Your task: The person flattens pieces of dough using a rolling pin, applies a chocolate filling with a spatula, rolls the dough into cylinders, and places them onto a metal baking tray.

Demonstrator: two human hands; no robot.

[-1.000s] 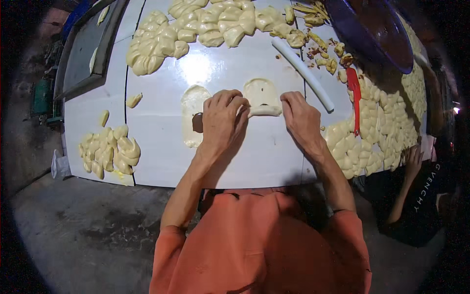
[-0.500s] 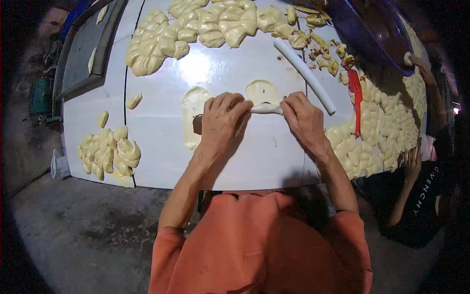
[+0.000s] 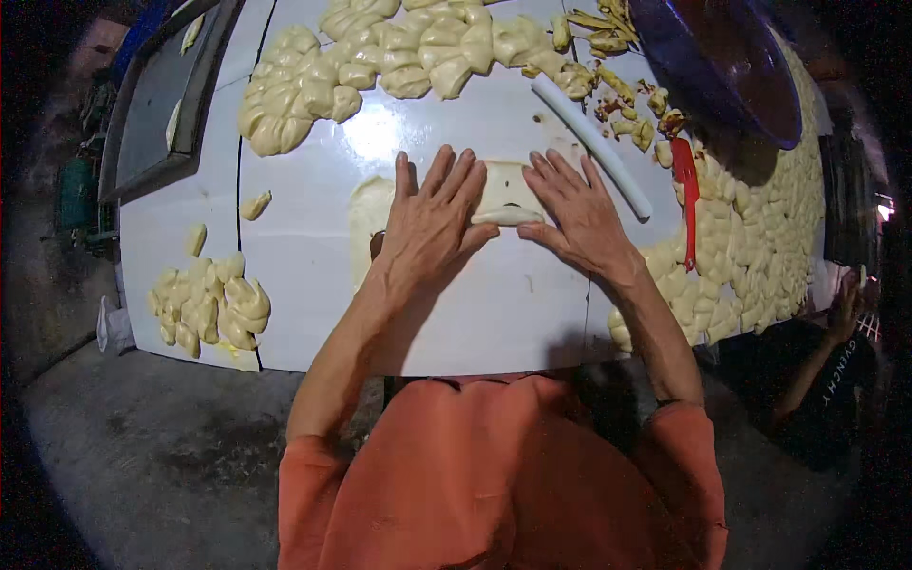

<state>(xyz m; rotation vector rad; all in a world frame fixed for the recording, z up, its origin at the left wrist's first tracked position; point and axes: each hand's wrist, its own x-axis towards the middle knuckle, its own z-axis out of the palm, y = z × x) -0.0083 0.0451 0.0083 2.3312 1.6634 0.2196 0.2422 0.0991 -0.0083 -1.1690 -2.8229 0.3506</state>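
A flat sheet of pale dough [image 3: 506, 188] lies on the white table [image 3: 456, 304], partly rolled up at its near edge. My left hand [image 3: 432, 223] rests flat on it from the left with fingers spread. My right hand [image 3: 577, 214] presses flat on its right side, fingers apart. Both palms lie on the roll between them. A second flattened dough piece [image 3: 366, 214] lies just left of my left hand.
Heaps of shaped dough pieces [image 3: 380, 57] fill the far side, the right side [image 3: 750, 256] and the near left [image 3: 211, 304]. A white rolling pin [image 3: 591, 144], a red scraper [image 3: 687, 185] and a blue bowl [image 3: 722, 66] lie to the right. Another person [image 3: 836, 370] stands at the right.
Both hands went from curled fingers pinching the dough edge to flat, spread palms. They moved forward over the dough, which is now rolled at its near edge.
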